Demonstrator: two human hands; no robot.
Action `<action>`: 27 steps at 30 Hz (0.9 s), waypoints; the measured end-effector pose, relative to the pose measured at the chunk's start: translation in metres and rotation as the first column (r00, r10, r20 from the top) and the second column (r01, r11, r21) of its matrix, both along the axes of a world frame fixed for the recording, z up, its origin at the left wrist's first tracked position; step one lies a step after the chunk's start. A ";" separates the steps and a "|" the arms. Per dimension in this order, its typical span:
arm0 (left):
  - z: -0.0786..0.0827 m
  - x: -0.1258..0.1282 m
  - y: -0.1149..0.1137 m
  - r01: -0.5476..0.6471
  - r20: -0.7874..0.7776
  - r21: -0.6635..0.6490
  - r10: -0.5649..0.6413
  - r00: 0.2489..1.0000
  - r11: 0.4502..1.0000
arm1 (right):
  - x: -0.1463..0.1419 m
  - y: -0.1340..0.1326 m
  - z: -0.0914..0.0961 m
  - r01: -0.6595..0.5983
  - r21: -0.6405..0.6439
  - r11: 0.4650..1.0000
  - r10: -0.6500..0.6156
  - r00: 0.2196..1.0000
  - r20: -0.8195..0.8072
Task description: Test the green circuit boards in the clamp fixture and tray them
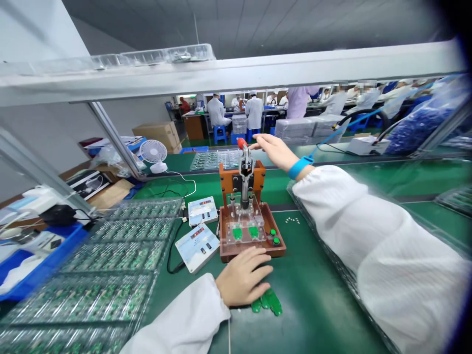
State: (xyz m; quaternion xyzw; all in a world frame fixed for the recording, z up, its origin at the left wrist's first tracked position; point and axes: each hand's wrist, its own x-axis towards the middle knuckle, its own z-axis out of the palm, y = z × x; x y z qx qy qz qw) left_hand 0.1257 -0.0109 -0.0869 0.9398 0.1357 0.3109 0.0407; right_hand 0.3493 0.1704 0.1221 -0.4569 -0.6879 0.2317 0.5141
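A brown test fixture [250, 246] stands in the middle of the green bench, with two small green circuit boards [245, 232] seated under its clear plate. Its upright lever ends in a red knob [241, 142]. My right hand [275, 150] reaches out to that knob, fingers stretched and resting beside it; a blue strap circles the wrist. My left hand [241, 280] lies just in front of the fixture, fingers curled down onto a few loose green boards [267, 301] on the mat.
Clear trays of green boards [110, 260] fill the left side. Two white meter boxes [199, 246] sit left of the fixture. A blue bin [33, 275] is at far left, a small white fan [154, 152] behind. Other workers sit in the background.
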 end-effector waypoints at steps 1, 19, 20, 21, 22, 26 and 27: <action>-0.003 0.000 0.001 0.000 -0.012 -0.005 0.000 1.000 1.000 | -0.012 0.001 0.010 -0.042 -0.040 0.998 0.042 0.999 -0.005; -0.008 0.001 0.001 -0.028 -0.018 -0.045 0.027 0.999 0.999 | -0.064 -0.169 -0.035 -0.049 0.607 0.793 0.012 0.998 0.064; -0.008 0.002 0.001 -0.029 -0.019 -0.046 0.028 0.999 0.999 | -0.063 -0.168 -0.041 -0.051 0.616 0.786 0.017 0.998 0.062; -0.007 0.002 0.002 -0.030 -0.016 -0.047 0.029 0.999 0.998 | -0.062 -0.167 -0.048 -0.064 0.627 0.777 0.030 0.997 0.065; -0.007 0.002 0.002 -0.030 -0.012 -0.048 0.030 0.999 0.998 | -0.062 -0.165 -0.055 -0.086 0.636 0.767 0.049 0.996 0.075; -0.007 0.003 0.002 -0.033 0.013 -0.050 0.033 0.999 0.998 | -0.061 -0.159 -0.084 -0.133 0.643 0.754 0.084 0.991 0.106; -0.007 0.004 0.002 -0.035 0.012 -0.050 0.036 0.999 0.998 | -0.062 -0.158 -0.090 -0.123 0.645 0.754 0.077 0.992 0.099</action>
